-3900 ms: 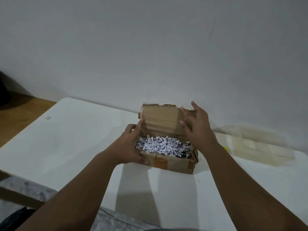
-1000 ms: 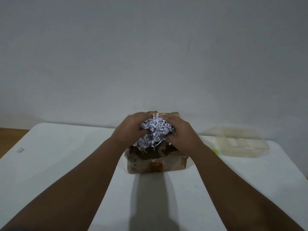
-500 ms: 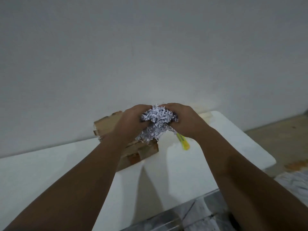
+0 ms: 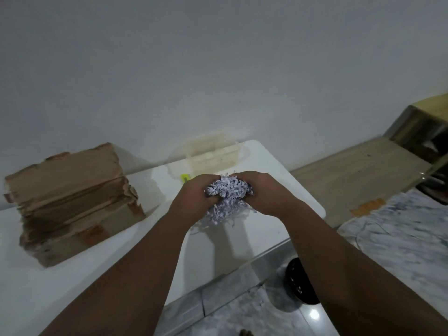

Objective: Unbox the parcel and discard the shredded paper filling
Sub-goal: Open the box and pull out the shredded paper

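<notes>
Holding the shreds between both palms, your left hand and right hand have their fingers curled tight round the clump, and loose strands trail below it. You have it above the table, close to the rounded far-right corner; the right edge and the near edge both lie just beside your wrists. Floor opens to the right, and a black bin stands below the near edge, partly hidden by your right forearm. The box sits well apart on the left, its long axis along the wall, its lid flap raised on the wall side. Orange tape patches its front. Any print on the shreds is too small to read.
</notes>
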